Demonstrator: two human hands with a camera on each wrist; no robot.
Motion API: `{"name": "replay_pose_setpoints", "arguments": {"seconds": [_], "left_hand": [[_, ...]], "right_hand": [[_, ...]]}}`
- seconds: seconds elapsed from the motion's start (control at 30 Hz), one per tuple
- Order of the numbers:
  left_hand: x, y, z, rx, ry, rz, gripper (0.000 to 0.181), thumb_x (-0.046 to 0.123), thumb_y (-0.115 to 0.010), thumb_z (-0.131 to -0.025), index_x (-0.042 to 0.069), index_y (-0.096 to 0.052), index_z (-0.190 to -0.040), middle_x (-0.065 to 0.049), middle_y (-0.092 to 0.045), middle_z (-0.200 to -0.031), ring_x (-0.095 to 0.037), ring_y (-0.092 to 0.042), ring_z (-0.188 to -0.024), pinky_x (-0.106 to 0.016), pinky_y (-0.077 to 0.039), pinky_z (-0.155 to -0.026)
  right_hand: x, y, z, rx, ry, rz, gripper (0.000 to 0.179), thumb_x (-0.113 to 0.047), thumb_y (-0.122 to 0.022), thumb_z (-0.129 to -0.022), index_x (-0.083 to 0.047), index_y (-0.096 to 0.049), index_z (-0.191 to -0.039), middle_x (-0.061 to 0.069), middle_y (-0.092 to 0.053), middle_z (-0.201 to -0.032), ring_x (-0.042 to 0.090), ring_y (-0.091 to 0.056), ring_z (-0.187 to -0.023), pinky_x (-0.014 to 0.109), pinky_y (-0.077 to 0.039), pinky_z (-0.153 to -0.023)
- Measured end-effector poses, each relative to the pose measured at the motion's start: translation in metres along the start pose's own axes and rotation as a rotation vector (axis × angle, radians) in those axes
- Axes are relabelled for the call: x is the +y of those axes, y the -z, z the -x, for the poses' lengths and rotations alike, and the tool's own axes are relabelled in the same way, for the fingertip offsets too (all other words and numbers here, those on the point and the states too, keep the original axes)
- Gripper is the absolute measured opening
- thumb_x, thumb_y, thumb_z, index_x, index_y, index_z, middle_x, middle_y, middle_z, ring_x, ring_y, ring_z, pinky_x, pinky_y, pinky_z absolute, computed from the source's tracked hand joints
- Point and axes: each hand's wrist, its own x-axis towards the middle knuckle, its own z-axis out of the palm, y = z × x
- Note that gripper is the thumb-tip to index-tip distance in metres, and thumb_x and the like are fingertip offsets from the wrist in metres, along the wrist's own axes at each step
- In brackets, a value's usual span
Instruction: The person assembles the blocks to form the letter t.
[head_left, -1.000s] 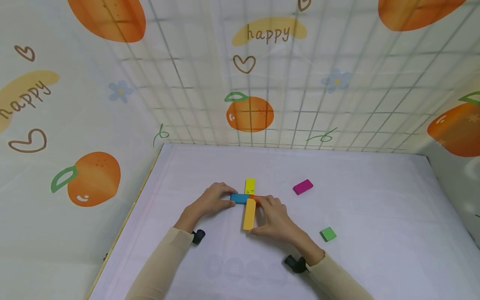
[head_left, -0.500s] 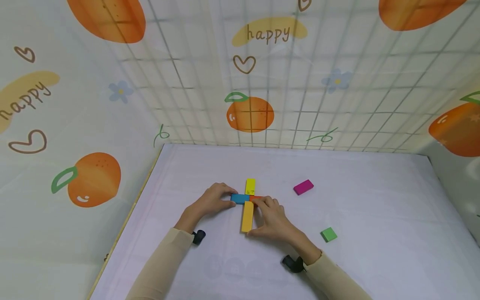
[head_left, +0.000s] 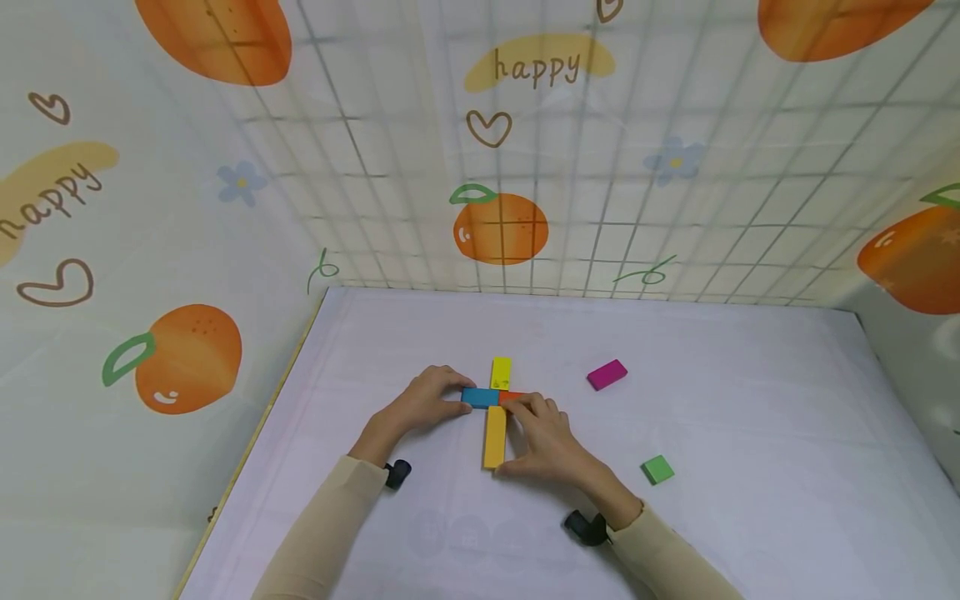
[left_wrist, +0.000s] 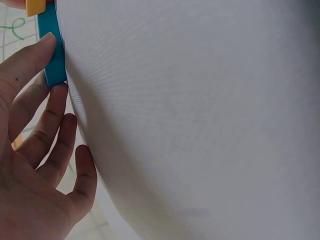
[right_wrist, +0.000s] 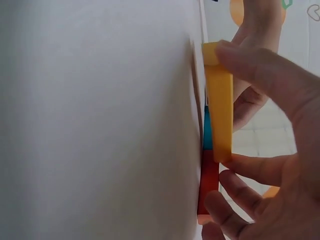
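The left hand (head_left: pixel 429 398) pinches a blue rectangular block (head_left: pixel 480 398) at its left end. The right hand (head_left: pixel 551 437) grips a long amber rectangular block (head_left: pixel 495 437) by its ends, at the blue block's near side; contact is unconfirmed. A red rectangular block (right_wrist: pixel 209 180) adjoins the blue block's right end.

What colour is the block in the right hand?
Yellow-orange; the block shows best in the right wrist view.
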Motion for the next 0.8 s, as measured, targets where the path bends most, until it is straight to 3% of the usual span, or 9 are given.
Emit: {"name": "replay_pose_setpoints", "arguments": {"seconds": [0.8], "left_hand": [[-0.0005, 0.0001, 0.0, 0.004, -0.007, 0.004, 0.033, 0.026, -0.079, -0.088, 0.02, -0.073, -0.12, 0.005, -0.065, -0.117, -0.018, -0.053, -0.113, -0.042, -0.043, -0.101]], "right_hand": [[-0.0059, -0.002, -0.0003, -0.022, -0.05, 0.082, 0.097, -0.049, -0.092, -0.065, -0.01, -0.051, -0.143, 0.008, -0.044, -0.13, 0.026, -0.04, -0.114, 0.038, -0.033, -0.078]]}}
